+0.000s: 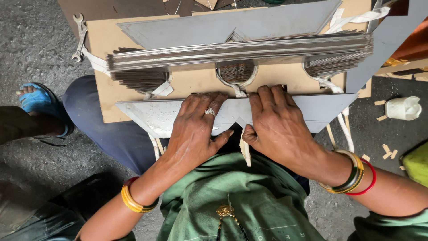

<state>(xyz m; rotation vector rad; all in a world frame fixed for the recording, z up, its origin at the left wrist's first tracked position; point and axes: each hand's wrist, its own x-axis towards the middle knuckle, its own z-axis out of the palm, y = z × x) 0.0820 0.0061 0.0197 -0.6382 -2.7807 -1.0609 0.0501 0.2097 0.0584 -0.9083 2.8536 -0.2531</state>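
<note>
Both hands flat on a notched grey metal sheet (169,114)

Left hand (196,129) and right hand (276,125) press open-palmed, grasping nothing; the sheet seems thin, stiff, sharp-edged; stacked sheets (240,51) at 12 o'clock.

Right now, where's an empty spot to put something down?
Bare floor left of the spanner, and some floor above the white cup. The cardboard is crowded: metal stack, both hands.

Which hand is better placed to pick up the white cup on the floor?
Right hand, probably. The white cup lies on the floor on its side of the grey metal sheet; the left hand would have to cross over.
</note>
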